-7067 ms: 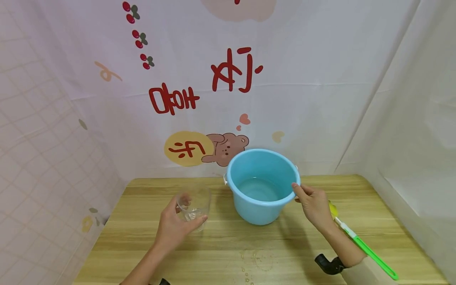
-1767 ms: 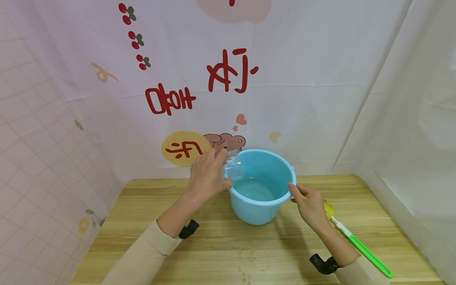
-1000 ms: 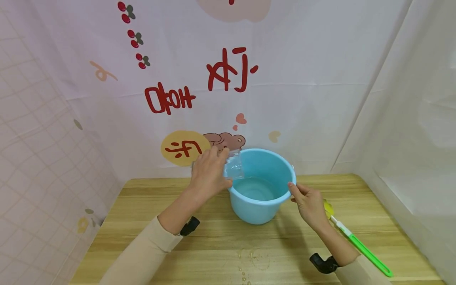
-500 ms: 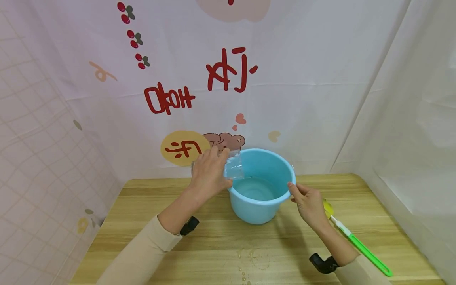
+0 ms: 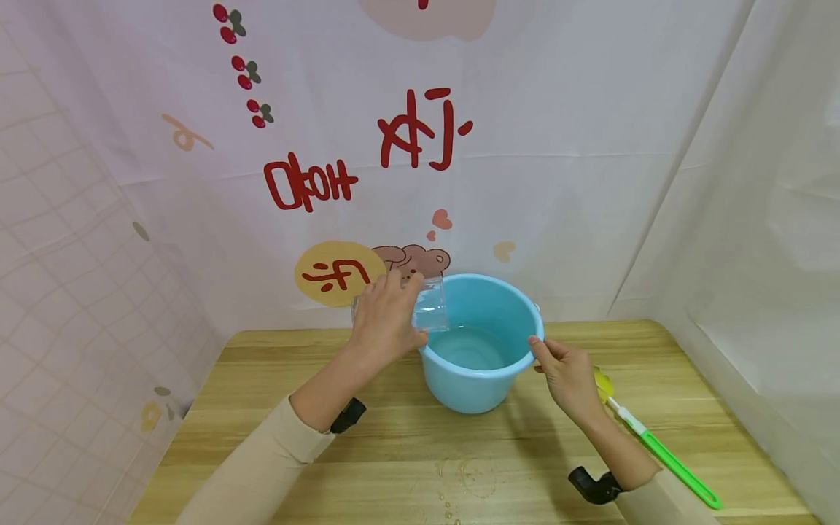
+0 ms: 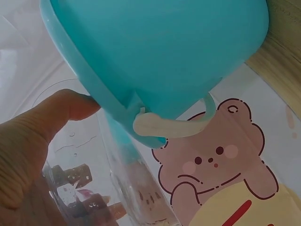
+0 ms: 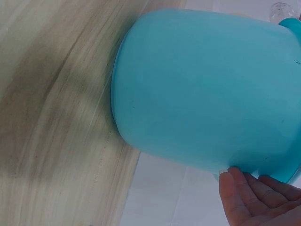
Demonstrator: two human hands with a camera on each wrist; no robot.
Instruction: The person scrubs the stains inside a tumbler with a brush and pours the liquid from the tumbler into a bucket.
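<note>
A light blue bucket point(image 5: 467, 390) stands upright on the wooden table, with some clear water point(image 5: 471, 348) in its bottom. At its left rim my left hand point(image 5: 383, 317) grips a clear cup point(image 5: 431, 306), tipped on its side with its mouth over the bucket. In the left wrist view the thumb presses the cup wall close beside the rim; most other fingers are hidden. On the opposite side my right hand point(image 5: 569, 379) grips the rim, thumb on top. The right wrist view shows its fingers point(image 7: 254, 193) under the rim, against the bucket's outer wall.
A brush or scrubber with a green handle point(image 5: 679, 467) and yellow head point(image 5: 604, 385) lies at the right, beside the right forearm. Wet drops point(image 5: 475, 477) mark the table point(image 5: 387, 481) in front. A white printed cloth point(image 5: 558, 219) hangs behind the bucket.
Earlier, my left hand held the cup upright left of the bucket; it has since moved right and up and tipped the cup over the rim. Over the last second both hands are nearly still.
</note>
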